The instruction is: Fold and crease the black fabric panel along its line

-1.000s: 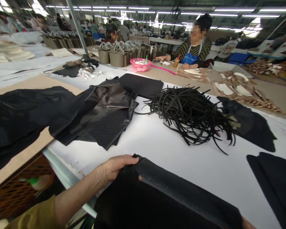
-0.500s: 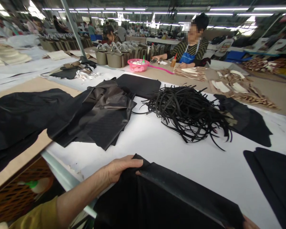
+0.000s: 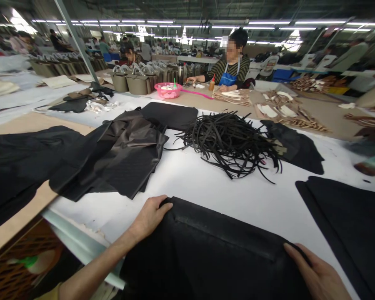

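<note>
A large black fabric panel (image 3: 212,254) with a folded top edge lies on the white table (image 3: 206,187) right in front of me. My left hand (image 3: 150,214) grips its upper left corner, fingers curled over the edge. My right hand (image 3: 315,273) holds the upper right corner, fingers lying along the fold. A tangled heap of black straps (image 3: 231,141) sits beyond the panel at the table's middle.
Shiny black lining pieces (image 3: 125,154) lie to the left, more black fabric (image 3: 346,221) to the right. A person in a striped top and blue apron (image 3: 231,71) works at the far side, near a pink bowl (image 3: 168,89) and olive bags (image 3: 134,81).
My right hand has come into view on the panel's right corner. The panel now lies flatter, and the view has shifted to the right.
</note>
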